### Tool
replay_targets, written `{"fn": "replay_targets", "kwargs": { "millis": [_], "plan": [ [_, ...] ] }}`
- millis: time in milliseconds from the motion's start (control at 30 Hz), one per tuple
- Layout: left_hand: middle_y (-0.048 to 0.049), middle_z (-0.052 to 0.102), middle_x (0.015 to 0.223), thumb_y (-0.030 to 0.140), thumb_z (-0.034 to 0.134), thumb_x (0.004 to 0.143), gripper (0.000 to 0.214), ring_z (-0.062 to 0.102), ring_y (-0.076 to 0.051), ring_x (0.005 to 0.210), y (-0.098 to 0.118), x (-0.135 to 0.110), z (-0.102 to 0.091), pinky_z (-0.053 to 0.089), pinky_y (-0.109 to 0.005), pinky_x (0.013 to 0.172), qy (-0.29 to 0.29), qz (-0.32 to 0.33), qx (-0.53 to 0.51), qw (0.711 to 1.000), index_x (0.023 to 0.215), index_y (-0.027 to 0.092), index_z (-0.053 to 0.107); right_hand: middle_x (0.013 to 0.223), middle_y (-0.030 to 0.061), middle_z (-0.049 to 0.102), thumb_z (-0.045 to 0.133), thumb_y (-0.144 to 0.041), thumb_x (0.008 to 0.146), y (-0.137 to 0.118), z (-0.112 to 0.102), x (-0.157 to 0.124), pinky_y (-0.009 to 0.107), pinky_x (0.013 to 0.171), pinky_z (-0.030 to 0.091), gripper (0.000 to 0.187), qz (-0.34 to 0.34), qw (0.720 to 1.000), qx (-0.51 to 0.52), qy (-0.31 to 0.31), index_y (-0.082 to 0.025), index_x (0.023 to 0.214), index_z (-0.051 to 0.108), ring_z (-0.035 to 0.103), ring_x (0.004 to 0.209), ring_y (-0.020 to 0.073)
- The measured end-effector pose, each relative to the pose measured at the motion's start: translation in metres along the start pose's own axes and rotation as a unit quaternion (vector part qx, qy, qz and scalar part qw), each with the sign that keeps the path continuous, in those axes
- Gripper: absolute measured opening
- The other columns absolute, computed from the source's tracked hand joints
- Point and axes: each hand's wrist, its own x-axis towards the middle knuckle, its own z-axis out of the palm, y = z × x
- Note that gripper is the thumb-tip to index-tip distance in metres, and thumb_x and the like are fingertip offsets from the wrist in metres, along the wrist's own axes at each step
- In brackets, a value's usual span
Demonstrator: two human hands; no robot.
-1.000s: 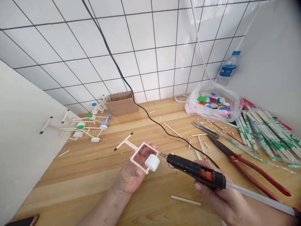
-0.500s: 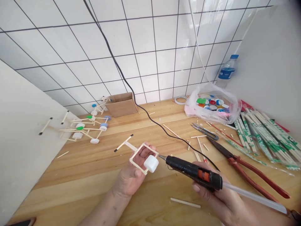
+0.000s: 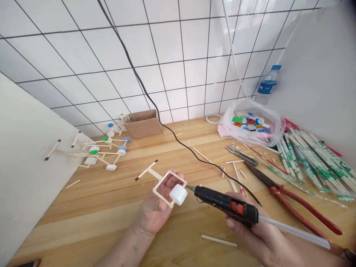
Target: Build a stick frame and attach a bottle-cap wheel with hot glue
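My left hand (image 3: pixel 156 209) is closed around the lower edge of a small square wooden-stick frame (image 3: pixel 162 195). A white cap (image 3: pixel 178 194) sits on the frame's lower right side, and a T-shaped stick piece with black ends (image 3: pixel 147 170) juts from its upper left. In my right hand (image 3: pixel 257 230) is a black hot glue gun (image 3: pixel 226 204), gripped around its body. Its metal nozzle tip is at the frame's right corner; whether it touches cannot be told. A clear glue stick (image 3: pixel 294 230) sticks out of the gun's back.
Finished-looking stick-and-cap models (image 3: pixel 102 150) stand at left beside a cardboard box (image 3: pixel 144 125). At right are a bag of bottle caps (image 3: pixel 251 124), thread snips (image 3: pixel 241 155), red-handled pliers (image 3: pixel 292 200), wrapped chopsticks (image 3: pixel 319 163) and a bottle (image 3: pixel 268 85). A black cord (image 3: pixel 189 148) crosses the table.
The glue gun has shifted slightly left, its nozzle staying at the frame's corner. The left hand and frame have hardly moved.
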Motion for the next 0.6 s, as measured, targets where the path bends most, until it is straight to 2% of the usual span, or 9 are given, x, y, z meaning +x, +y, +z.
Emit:
{"fn": "replay_targets", "kwargs": {
  "millis": [133, 233, 400, 500, 600],
  "plan": [
    [-0.0026, 0.063, 0.104, 0.032, 0.085, 0.042, 0.069, 0.049, -0.025, 0.111, 0.001, 0.002, -0.004, 0.031, -0.035, 0.103, 0.002, 0.006, -0.004, 1.000, 0.107, 0.024, 0.062, 0.105, 0.0073, 0.063, 0.050, -0.028, 0.086, 0.004, 0.001, 0.001, 0.030, 0.081, 0.052, 0.032, 0.017, 0.999, 0.034, -0.026, -0.022, 0.117, 0.050, 0.061, 0.096, 0.0210],
    [-0.0026, 0.064, 0.104, 0.032, 0.085, 0.043, 0.069, 0.047, -0.025, 0.114, 0.002, 0.004, -0.009, 0.029, -0.035, 0.105, 0.002, 0.017, -0.003, 1.000, 0.107, 0.023, 0.062, 0.092, 0.0048, 0.064, 0.049, -0.029, 0.087, 0.007, 0.000, 0.007, 0.029, 0.075, 0.052, 0.026, 0.047, 0.996, 0.076, -0.027, -0.023, 0.111, 0.053, 0.062, 0.085, 0.0196],
    [-0.0024, 0.066, 0.104, 0.029, 0.084, 0.046, 0.062, 0.049, -0.024, 0.111, 0.004, 0.010, -0.013, 0.035, -0.034, 0.096, 0.013, 0.024, 0.003, 1.000, 0.105, 0.023, 0.064, 0.085, 0.0048, 0.064, 0.049, -0.035, 0.085, 0.012, -0.009, 0.029, 0.029, 0.071, 0.051, 0.020, 0.096, 0.982, 0.154, 0.051, -0.019, 0.090, 0.061, 0.060, 0.081, 0.0204],
    [-0.0037, 0.065, 0.103, 0.026, 0.084, 0.046, 0.060, 0.051, -0.024, 0.106, 0.004, 0.011, -0.011, 0.037, -0.035, 0.092, 0.017, 0.025, 0.007, 1.000, 0.102, 0.023, 0.065, 0.083, 0.0040, 0.061, 0.049, -0.037, 0.085, 0.018, -0.018, 0.041, 0.027, 0.064, 0.048, 0.023, 0.120, 0.973, 0.180, 0.082, -0.018, 0.092, 0.059, 0.057, 0.072, 0.0174],
    [-0.0054, 0.066, 0.101, 0.024, 0.085, 0.044, 0.059, 0.053, -0.025, 0.101, 0.003, 0.011, -0.007, 0.039, -0.035, 0.088, 0.004, 0.018, 0.021, 1.000, 0.100, 0.022, 0.065, 0.067, 0.0002, 0.053, 0.049, -0.040, 0.085, 0.027, -0.025, 0.051, 0.023, 0.049, 0.040, 0.027, 0.152, 0.963, 0.203, 0.094, -0.016, 0.094, 0.059, 0.046, 0.055, 0.0121]
  ]
}}
